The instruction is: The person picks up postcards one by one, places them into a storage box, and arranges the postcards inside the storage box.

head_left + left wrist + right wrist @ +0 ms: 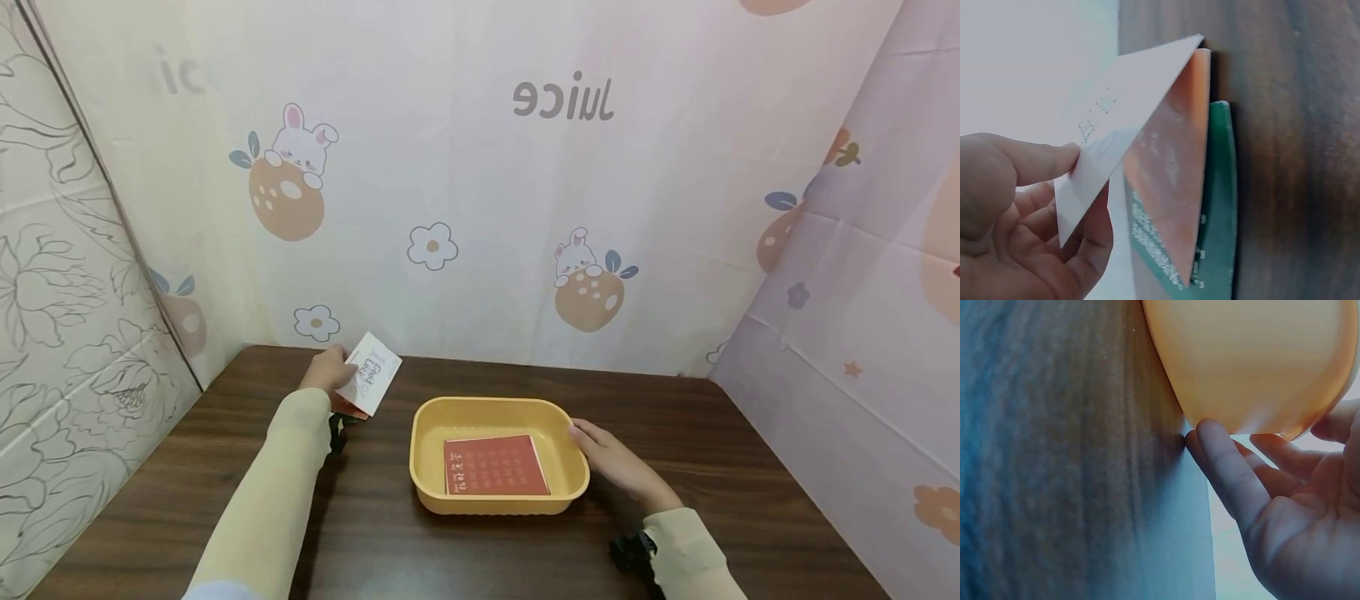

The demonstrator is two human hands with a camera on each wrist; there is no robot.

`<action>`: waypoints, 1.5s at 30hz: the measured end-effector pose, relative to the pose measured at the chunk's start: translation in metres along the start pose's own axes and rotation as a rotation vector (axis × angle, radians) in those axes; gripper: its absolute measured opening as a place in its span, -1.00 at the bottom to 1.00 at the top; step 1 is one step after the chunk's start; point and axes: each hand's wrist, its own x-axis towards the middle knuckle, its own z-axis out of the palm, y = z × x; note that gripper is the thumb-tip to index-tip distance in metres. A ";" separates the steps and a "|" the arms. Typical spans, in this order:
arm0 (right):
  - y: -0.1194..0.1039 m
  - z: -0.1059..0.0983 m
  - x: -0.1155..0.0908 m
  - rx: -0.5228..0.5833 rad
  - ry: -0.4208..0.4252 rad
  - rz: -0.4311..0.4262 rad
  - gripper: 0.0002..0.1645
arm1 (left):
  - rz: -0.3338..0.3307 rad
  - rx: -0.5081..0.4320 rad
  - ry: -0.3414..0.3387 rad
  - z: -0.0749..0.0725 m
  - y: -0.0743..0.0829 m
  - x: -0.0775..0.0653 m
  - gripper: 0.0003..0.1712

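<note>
My left hand [327, 371] pinches a white card [375, 373] printed "Good Luck" between thumb and fingers at the table's back left. In the left wrist view the card is tilted, its far end by the top of an orange card [1175, 137]. A green card [1222, 181] with pale print lies under the orange one. My right hand [611, 457] holds the right side of a yellow plastic basin [491, 402], a digit at the rim and other fingers against the outer wall. Inside the basin lies a red card [497, 467] with pale characters.
The dark wooden table [367, 542] carries the basin near its middle. A printed fabric curtain [480, 167] stands along the back edge, with more fabric at the left and right. Black straps [633, 552] circle the wrists.
</note>
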 end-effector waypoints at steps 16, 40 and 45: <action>0.001 -0.001 0.000 -0.030 0.009 0.020 -0.27 | 0.050 -0.072 -0.027 -0.010 0.010 0.002 -0.51; 0.000 -0.001 -0.001 -0.003 -0.003 0.006 -0.27 | 0.304 -0.073 0.152 -0.033 0.067 -0.023 -0.54; 0.000 -0.001 -0.001 -0.010 0.004 0.007 -0.27 | 0.345 -0.083 0.145 -0.033 0.079 -0.030 -0.57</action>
